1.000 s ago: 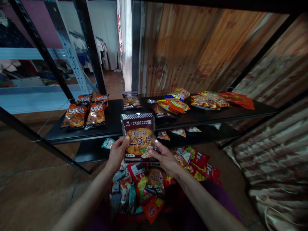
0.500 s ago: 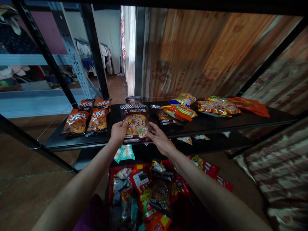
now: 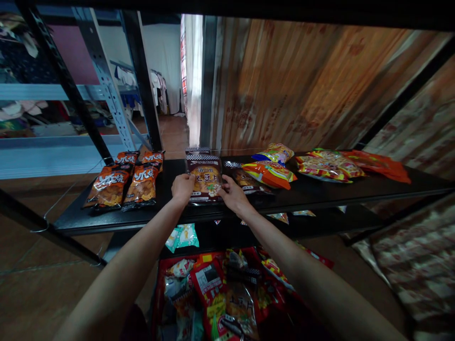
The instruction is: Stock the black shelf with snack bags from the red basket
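Observation:
Both hands hold a dark brown snack bag (image 3: 205, 177) with a checkered top edge, lying nearly flat on the black shelf (image 3: 313, 194). My left hand (image 3: 182, 187) grips its lower left corner with fingers curled. My right hand (image 3: 232, 195) pinches its lower right corner. A second bag of the same kind (image 3: 197, 150) lies just behind it, mostly hidden.
Orange snack bags (image 3: 122, 182) lie on the shelf's left, a dark bag (image 3: 245, 179) and colourful packets (image 3: 272, 173) to the right, more packets (image 3: 330, 166) farther right. A red basket (image 3: 213, 293) full of snacks sits below. Teal packets (image 3: 182, 236) lie on the lower shelf.
Both hands carried the brown bag up from above the basket and forward onto the shelf, laying it down in front of the matching bag.

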{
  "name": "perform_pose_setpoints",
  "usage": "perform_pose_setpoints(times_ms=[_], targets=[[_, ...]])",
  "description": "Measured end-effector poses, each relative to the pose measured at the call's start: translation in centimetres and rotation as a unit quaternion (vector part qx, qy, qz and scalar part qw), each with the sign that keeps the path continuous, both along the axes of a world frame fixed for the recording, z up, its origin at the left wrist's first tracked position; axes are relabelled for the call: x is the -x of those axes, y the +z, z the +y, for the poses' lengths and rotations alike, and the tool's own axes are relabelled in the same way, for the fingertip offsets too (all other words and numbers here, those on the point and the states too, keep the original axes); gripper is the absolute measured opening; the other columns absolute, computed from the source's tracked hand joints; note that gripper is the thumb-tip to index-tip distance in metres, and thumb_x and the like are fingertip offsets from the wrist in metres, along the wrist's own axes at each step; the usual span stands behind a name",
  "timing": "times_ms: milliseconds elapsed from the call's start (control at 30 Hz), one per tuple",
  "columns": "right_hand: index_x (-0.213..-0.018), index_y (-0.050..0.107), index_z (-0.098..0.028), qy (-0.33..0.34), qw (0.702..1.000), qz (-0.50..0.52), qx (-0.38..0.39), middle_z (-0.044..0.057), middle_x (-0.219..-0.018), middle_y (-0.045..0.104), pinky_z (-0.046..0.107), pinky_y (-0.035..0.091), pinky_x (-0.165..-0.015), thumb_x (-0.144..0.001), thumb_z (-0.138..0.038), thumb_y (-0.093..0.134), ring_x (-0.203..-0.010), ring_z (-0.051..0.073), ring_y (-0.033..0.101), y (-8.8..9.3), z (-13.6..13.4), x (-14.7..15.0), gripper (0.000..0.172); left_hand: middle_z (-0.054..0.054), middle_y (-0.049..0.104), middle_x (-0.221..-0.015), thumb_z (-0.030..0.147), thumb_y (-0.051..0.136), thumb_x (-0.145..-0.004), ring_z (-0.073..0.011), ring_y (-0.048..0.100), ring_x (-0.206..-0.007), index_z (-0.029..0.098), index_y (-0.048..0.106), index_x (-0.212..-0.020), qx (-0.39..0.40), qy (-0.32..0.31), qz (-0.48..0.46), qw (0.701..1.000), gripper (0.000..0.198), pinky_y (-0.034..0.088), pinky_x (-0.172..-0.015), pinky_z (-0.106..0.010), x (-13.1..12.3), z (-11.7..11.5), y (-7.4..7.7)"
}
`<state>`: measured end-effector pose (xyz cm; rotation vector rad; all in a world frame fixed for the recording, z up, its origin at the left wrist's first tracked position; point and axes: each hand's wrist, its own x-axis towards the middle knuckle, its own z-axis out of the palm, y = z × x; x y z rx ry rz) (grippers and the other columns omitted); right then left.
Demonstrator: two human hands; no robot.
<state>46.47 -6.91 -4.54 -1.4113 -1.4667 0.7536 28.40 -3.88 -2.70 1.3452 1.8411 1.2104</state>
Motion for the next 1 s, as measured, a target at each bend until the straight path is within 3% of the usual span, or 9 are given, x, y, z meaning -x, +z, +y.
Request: perform_pose_setpoints(times_ms=[267,433,600,800,1000], targets=[[-0.125,0.055,-0.018,0.020,0.994,-0.104,-0.035,0.014,-0.123,0.056,0.048,0.032,-0.107,-0.072,-0.021,0.063,-0.119,0.029,0.050,0.4,-0.2,0.2,0.054,-0.019,0.071,-0.088,0.039,0.060,-0.074,-0.0333,0.065,-0.089,0.018,0.068,-0.065,0.047,-0.005,0.112,0.993,0.025,0.042,-0.073,-0.037,0.4,-0.3,0.7],[-0.133,0.048,-0.016,0.054,0.974,-0.200,-0.088,0.013,-0.137,0.047,0.045,0.026,-0.113,-0.076,-0.015,0.056,-0.134,0.028,0.035,1.5,-0.3,0.9,0.058,-0.025,0.068,-0.101,0.038,0.054,-0.079,-0.0370,0.063,-0.099,0.013,0.071,-0.081,0.067,-0.034,0.174,0.982,0.031,0.043,-0.077,-0.039,0.2,-1.0,1.7],[-0.135,0.045,-0.013,0.034,0.961,-0.272,-0.037,0.015,-0.137,0.047,0.040,0.030,-0.111,-0.081,-0.020,0.054,-0.130,0.025,0.042,3.1,1.1,1.3,0.056,-0.019,0.068,-0.109,0.045,0.050,-0.081,-0.0338,0.062,-0.104,0.016,0.070,-0.093,0.134,-0.035,0.220,0.966,0.037,0.045,-0.080,-0.039,0.2,-1.5,2.6],[-0.136,0.044,-0.012,0.014,0.967,-0.250,0.037,0.016,-0.132,0.052,0.034,0.042,-0.101,-0.084,-0.020,0.053,-0.117,0.022,0.055,4.1,2.4,1.7,0.053,-0.015,0.072,-0.096,0.039,0.050,-0.082,-0.0279,0.066,-0.098,0.016,0.070,-0.088,0.138,-0.045,0.202,0.969,0.031,0.047,-0.076,-0.032,0.2,-1.2,1.9],[-0.135,0.044,-0.009,0.005,0.960,-0.276,0.041,0.017,-0.134,0.051,0.032,0.036,-0.106,-0.085,-0.017,0.051,-0.124,0.022,0.049,4.8,2.2,2.0,0.052,-0.015,0.070,-0.104,0.042,0.049,-0.081,-0.0304,0.064,-0.101,0.019,0.069,-0.087,0.137,-0.043,0.214,0.966,0.031,0.046,-0.078,-0.036,0.1,-1.5,2.2]])
